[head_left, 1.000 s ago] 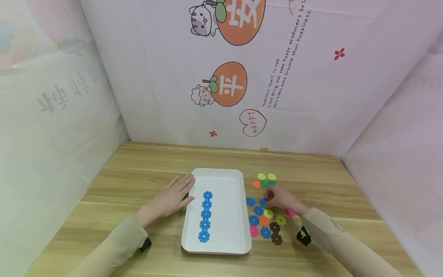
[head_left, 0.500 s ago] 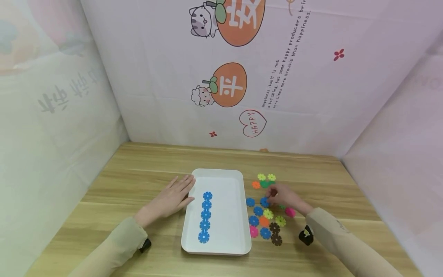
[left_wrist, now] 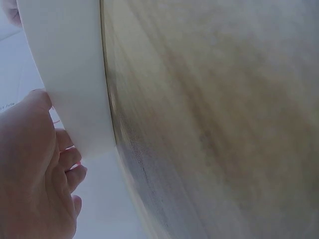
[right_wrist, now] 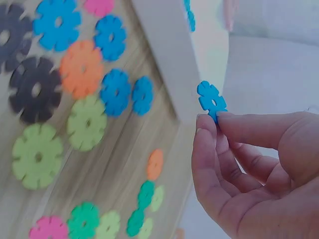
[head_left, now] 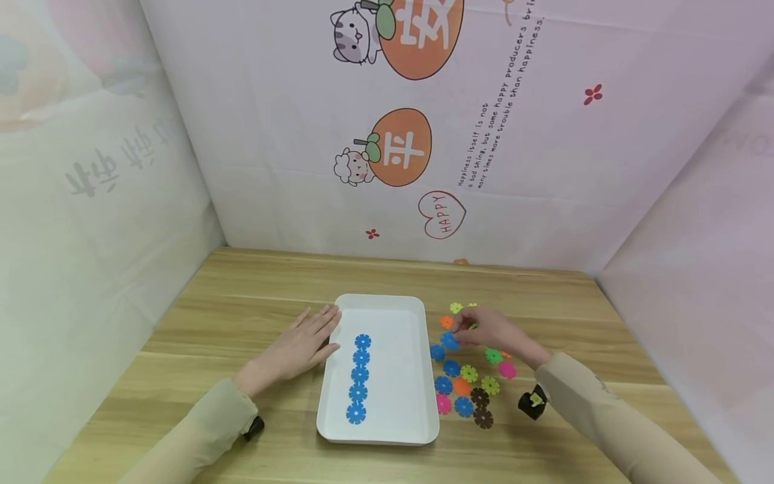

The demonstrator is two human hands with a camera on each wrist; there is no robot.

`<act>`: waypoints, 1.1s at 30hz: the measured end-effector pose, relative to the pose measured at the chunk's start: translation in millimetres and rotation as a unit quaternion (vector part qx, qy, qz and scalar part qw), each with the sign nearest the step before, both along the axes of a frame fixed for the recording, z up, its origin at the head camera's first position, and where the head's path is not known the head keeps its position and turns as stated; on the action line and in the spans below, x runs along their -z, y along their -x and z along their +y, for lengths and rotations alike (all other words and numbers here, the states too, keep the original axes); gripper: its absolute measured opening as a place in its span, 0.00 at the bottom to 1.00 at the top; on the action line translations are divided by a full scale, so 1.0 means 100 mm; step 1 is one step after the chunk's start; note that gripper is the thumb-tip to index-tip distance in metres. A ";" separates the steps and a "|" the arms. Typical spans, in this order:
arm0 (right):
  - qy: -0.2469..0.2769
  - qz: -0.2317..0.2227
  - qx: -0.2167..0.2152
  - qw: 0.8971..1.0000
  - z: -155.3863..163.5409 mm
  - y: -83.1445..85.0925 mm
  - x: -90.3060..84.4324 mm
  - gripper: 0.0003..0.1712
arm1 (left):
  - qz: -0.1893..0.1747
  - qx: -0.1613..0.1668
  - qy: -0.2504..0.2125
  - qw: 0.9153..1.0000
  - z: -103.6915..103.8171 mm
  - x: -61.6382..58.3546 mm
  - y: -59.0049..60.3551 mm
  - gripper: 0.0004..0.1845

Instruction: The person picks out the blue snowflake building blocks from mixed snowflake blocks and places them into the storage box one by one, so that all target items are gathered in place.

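Observation:
My right hand (head_left: 486, 329) pinches a blue notched snowflake disc (right_wrist: 211, 99) between thumb and forefinger, raised above the table just right of the white tray (head_left: 402, 370). My left hand (head_left: 299, 346) rests on the tray's left rim with straight fingers; the left wrist view shows its fingers against the tray's outer wall (left_wrist: 70, 64). Inside the tray, several blue discs (head_left: 359, 374) lie in a lengthwise line left of its middle. Loose blue discs (head_left: 443, 384) lie on the table along the tray's right side.
Around them on the wooden table (head_left: 272, 289) are orange (head_left: 461, 386), brown (head_left: 483, 418), yellow-green (head_left: 490, 385), pink (head_left: 506, 370) and green discs (head_left: 493, 355). Some far discs are partly behind the right hand. Printed cloth walls (head_left: 290, 168) enclose the back and sides.
My right hand has picked the blue disc up off the table and moved it left and slightly away, towards the tray. A green disc behind the hand has come into view. The left hand stays put.

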State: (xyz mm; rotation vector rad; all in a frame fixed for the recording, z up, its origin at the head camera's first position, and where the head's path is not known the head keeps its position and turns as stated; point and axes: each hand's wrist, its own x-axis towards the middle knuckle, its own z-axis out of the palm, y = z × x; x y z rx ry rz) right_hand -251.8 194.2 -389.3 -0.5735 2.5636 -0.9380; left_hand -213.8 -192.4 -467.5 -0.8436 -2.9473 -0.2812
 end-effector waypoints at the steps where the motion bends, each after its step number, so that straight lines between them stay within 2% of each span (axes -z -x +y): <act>1: 0.001 -0.005 -0.004 1.000 -0.03 -0.01 -0.01 0.05 | 0.000 0.000 0.000 1.000 0.00 0.00 0.00 0.36; 5: 0.006 -0.020 -0.018 1.000 -0.16 -0.06 -0.01 0.04 | -0.002 0.001 -0.003 1.000 0.00 0.00 -0.01 0.36; 11: 0.029 -0.039 -0.064 0.997 -0.38 -0.17 0.02 0.03 | -0.009 -0.002 -0.006 1.000 0.00 -0.01 -0.02 0.36; 24: -0.034 -0.042 -0.139 0.989 -0.84 -0.40 0.18 0.05 | 0.003 0.002 -0.006 1.000 0.00 0.00 0.00 0.36; 33: -0.047 -0.042 -0.156 0.986 -0.98 -0.50 0.31 0.06 | -0.001 0.002 0.005 1.000 -0.01 0.00 0.00 0.36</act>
